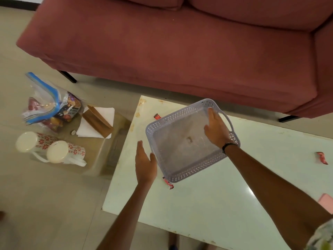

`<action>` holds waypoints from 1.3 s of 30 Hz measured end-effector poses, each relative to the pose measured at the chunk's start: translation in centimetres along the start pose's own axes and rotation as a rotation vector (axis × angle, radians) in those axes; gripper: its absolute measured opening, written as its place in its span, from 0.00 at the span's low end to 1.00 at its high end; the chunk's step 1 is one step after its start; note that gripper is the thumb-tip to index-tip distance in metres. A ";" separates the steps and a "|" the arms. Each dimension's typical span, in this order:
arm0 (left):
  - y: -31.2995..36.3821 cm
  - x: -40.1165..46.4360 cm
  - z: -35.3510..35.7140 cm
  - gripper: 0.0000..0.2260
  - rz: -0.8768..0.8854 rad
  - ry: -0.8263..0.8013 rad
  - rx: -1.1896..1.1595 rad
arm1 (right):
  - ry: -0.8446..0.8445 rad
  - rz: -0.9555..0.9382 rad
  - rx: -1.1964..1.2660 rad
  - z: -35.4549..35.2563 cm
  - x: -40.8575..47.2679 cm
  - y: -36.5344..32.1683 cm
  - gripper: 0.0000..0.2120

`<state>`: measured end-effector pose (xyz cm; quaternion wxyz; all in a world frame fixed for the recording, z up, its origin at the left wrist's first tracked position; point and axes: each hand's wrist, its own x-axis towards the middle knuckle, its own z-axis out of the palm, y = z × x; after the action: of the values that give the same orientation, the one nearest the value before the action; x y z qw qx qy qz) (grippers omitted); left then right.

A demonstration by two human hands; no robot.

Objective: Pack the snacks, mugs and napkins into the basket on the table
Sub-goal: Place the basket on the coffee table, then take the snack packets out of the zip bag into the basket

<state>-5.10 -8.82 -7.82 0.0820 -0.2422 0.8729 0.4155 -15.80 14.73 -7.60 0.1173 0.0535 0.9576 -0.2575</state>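
An empty lilac perforated basket (180,170) sits on the white table (225,192). My right hand (216,130) lies flat inside it against the far right wall, fingers straight. My left hand (145,163) is open beside the basket's near left corner, thumb touching the rim. On a clear low box (100,159) to the left lie a zip bag of snacks (52,107), two white mugs with red flowers (50,148) on their sides, and white napkins (106,114) under a brown paper bag (97,121).
A red sofa (180,51) stands behind the table. Small red wrappers lie on the table: one behind the basket (157,116), one at its near corner (168,184), one at the right (322,157). A pink object (327,202) sits at the right edge.
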 end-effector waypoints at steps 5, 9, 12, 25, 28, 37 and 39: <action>0.0 2.8 -7.4 0.25 0.124 0.191 -0.007 | -0.081 -0.178 0.047 2.0 0.6 -10.5 0.30; -1.7 6.0 -14.9 0.26 0.297 0.446 0.185 | -0.128 -0.330 0.062 4.1 1.1 -19.3 0.31; -2.7 8.8 -20.3 0.23 0.275 0.617 0.362 | -0.183 -0.396 0.106 5.9 1.0 -25.2 0.31; -9.4 19.8 -27.4 0.27 0.208 0.245 1.085 | -0.358 -0.581 0.199 13.1 0.8 -35.9 0.26; -10.0 20.8 -27.7 0.22 0.196 0.280 1.226 | -0.368 -0.608 0.233 13.5 0.7 -35.4 0.26; -4.3 21.4 -31.1 0.12 0.118 0.494 0.823 | -0.417 -0.693 0.213 12.1 0.2 -34.9 0.22; -2.1 21.7 -32.6 0.13 0.087 0.588 0.710 | -0.433 -0.680 0.235 11.0 0.1 -35.6 0.21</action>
<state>-21.06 -42.59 4.21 -0.1087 -0.2698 0.9567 0.0077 -19.48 -21.47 0.27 0.2172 -0.3078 0.8382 -0.3943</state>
